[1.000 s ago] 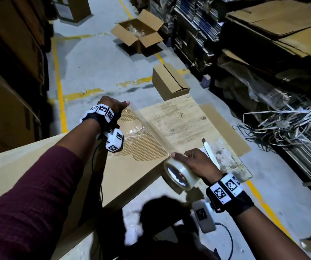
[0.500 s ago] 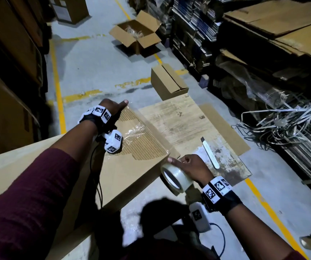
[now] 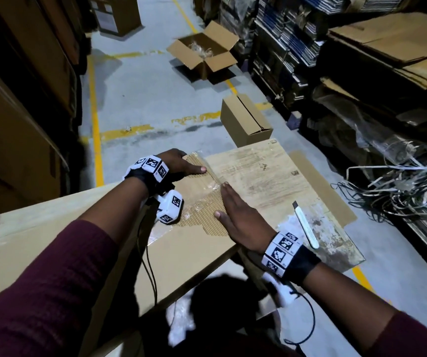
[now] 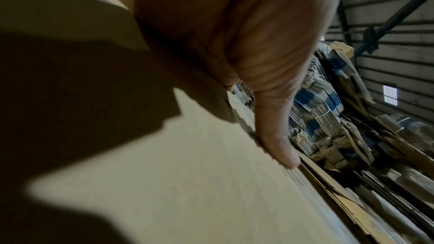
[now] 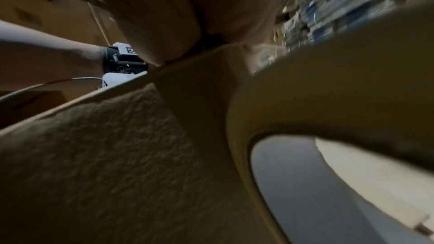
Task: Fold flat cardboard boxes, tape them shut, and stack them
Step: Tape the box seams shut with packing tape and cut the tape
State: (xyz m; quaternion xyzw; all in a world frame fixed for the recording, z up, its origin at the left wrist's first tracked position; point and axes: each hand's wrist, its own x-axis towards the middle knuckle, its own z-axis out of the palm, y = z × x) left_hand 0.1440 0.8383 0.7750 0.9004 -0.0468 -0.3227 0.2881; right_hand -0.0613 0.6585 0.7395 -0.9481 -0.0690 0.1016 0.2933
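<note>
Right now my right hand (image 3: 240,222) lies flat, fingers straight, pressing on the clear tape (image 3: 207,194) that runs over the torn, ribbed patch of the flat cardboard box (image 3: 181,251) in front of me. So my right grip is released and holds nothing; the palm just presses down. My left hand (image 3: 179,164) sits at the far edge of the same box, thumb stretched along the top by the tape, the other fingers hidden over the edge, so I cannot tell whether that grip is clenched on the edge or only resting there. From my left wrist I see the thumb (image 4: 277,142) lying along the cardboard edge.

The box lies tilted across my lap area, its far end over a worn board (image 3: 258,176) on the floor. A white box cutter (image 3: 306,226) lies on that board, just beside my right wrist. From my right wrist a tape roll (image 5: 317,99) shows close below the hand, blurred. Farther off on the floor stand a closed small box (image 3: 245,124) and an open box (image 3: 202,55).
</note>
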